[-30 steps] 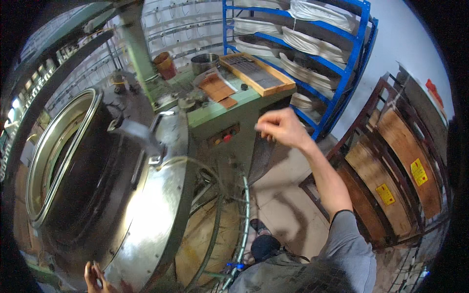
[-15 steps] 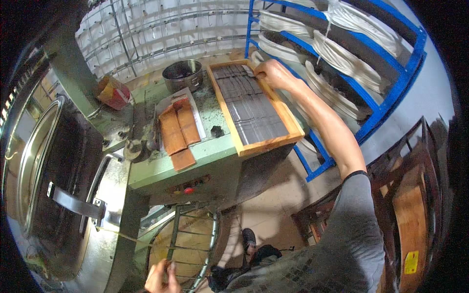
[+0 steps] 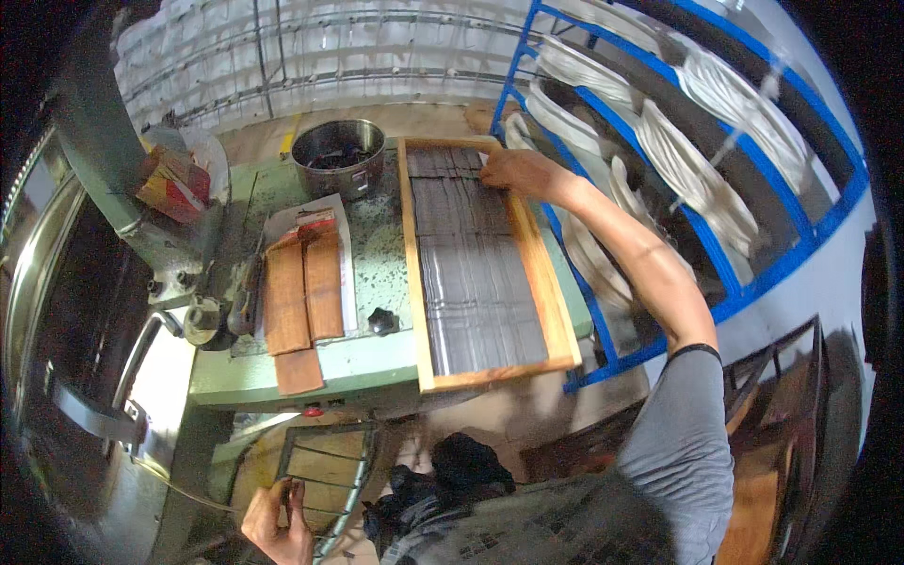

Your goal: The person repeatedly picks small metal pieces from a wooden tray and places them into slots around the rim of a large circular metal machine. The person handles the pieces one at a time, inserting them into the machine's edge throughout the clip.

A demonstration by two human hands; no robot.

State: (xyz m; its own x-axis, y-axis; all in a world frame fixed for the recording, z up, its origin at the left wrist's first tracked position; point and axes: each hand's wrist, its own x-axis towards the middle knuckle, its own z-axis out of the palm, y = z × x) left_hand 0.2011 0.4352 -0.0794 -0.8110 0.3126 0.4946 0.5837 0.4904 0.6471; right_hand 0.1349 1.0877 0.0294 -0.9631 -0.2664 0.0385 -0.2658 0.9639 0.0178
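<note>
Right hand at the far right corner of a wooden tray
Bent fingers of the right hand (image 3: 525, 176) meet the dark strips (image 3: 478, 282); whether they pinch one cannot be told. The tray (image 3: 540, 287) stretches left and bodyward from them, long axis pointing away from the person. The left hand (image 3: 278, 529), fingertips together, contents unclear, is well apart, lower left.

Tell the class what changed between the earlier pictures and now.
The right hand has moved forward from open air to the far end of the wooden tray; whether it grips anything is unclear. The left hand stays low, off the green table. The tray, steel pot and brown pieces stayed put.
</note>
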